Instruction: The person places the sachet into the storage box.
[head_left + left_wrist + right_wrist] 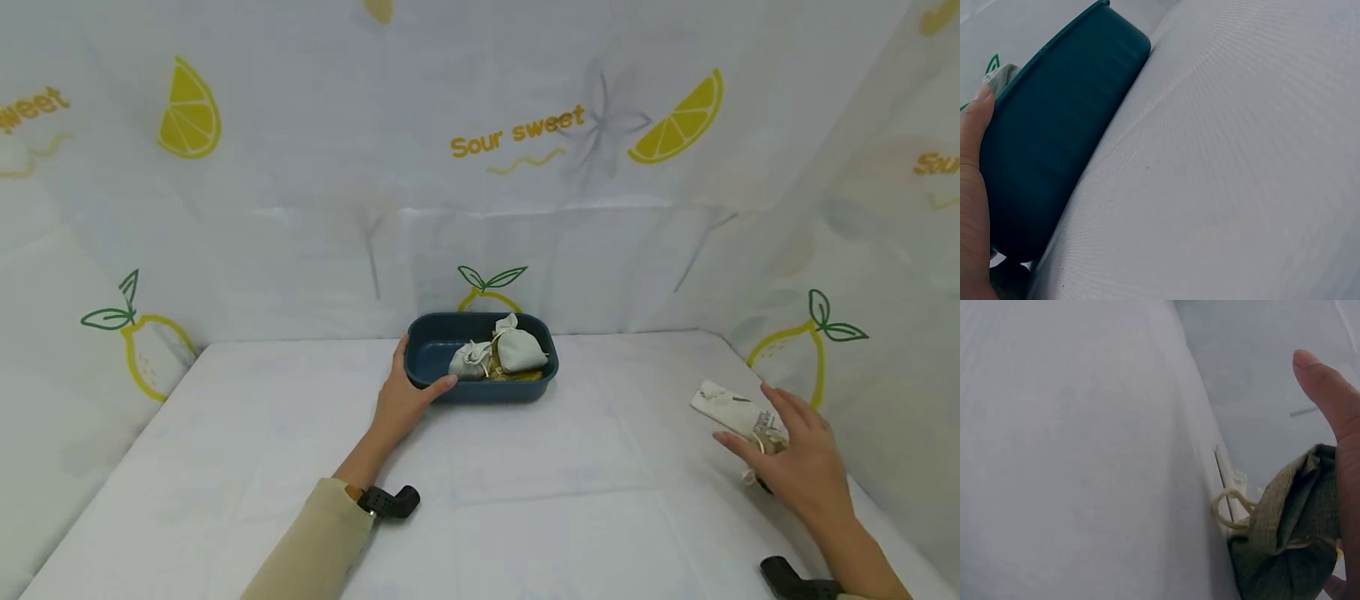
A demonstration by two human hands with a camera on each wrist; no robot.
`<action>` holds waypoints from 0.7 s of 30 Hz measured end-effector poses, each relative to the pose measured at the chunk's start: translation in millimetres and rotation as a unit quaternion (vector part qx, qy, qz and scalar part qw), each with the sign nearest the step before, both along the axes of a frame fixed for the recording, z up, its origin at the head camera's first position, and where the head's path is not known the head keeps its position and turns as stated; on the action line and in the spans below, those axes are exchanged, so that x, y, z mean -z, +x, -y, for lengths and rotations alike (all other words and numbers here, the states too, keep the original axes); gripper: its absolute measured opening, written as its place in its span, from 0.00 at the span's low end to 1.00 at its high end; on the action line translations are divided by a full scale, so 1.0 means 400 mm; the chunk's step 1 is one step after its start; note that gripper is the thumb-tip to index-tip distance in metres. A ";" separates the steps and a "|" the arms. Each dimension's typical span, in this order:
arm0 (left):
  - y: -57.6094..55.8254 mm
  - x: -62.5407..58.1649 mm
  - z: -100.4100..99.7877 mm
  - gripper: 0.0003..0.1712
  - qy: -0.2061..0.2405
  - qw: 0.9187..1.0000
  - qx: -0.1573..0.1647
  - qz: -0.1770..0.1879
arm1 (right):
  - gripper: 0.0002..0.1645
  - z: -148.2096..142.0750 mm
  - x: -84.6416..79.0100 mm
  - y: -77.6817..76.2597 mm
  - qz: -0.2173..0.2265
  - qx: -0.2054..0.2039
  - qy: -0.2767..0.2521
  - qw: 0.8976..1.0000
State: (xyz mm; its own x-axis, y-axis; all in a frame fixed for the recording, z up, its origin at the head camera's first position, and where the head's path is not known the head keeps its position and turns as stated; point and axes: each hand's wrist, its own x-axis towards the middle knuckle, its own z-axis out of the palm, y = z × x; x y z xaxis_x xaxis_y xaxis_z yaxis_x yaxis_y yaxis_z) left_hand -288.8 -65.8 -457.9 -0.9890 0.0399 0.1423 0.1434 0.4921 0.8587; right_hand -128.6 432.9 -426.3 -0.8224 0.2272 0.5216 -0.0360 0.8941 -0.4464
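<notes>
Your left grip (pixel 397 407) grasps the blue bin (pixel 495 392) by its left end. Your right grip (pixel 806 467) is released, spread around the green drawstring pouch (pixel 1285 572) at the right side of the counter (pixel 570 500); whether it touches the pouch, I cannot tell. I would judge the work partly done: two pale pouches (pixel 522 351) already lie inside the bin, while the green pouch and the flat white packet (pixel 726 406) remain outside.
</notes>
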 end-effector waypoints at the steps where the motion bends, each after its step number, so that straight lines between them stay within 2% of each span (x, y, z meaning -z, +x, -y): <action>1: -0.001 0.001 -0.002 0.67 -0.001 1.000 0.001 -0.001 | 0.59 -0.013 0.010 0.003 0.007 0.006 -0.001 1.000; 6: 0.000 0.006 -0.008 0.67 -0.003 1.000 -0.001 -0.002 | 0.61 -0.055 0.049 0.010 0.081 0.038 -0.024 0.996; 11: 0.006 0.010 -0.001 0.67 -0.008 1.000 0.001 0.000 | 0.67 -0.057 0.073 0.007 0.145 0.058 -0.037 0.987; 15: 0.002 0.015 -0.005 0.67 -0.009 1.000 -0.003 -0.003 | 0.66 -0.062 0.084 0.005 0.148 0.061 -0.008 0.987; 21: -0.005 0.015 -0.009 0.66 -0.009 1.000 -0.012 -0.016 | 0.53 -0.070 0.091 -0.002 0.119 0.064 0.009 0.991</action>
State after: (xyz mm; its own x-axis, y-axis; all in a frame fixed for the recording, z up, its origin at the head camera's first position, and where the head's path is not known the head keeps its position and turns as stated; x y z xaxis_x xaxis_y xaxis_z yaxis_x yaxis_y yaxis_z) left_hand -291.0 -62.4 -464.0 -0.9847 0.0181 0.1733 0.1581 0.5108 0.8450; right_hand -129.2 461.0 -462.7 -0.8876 0.3310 0.3204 0.1836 0.8921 -0.4129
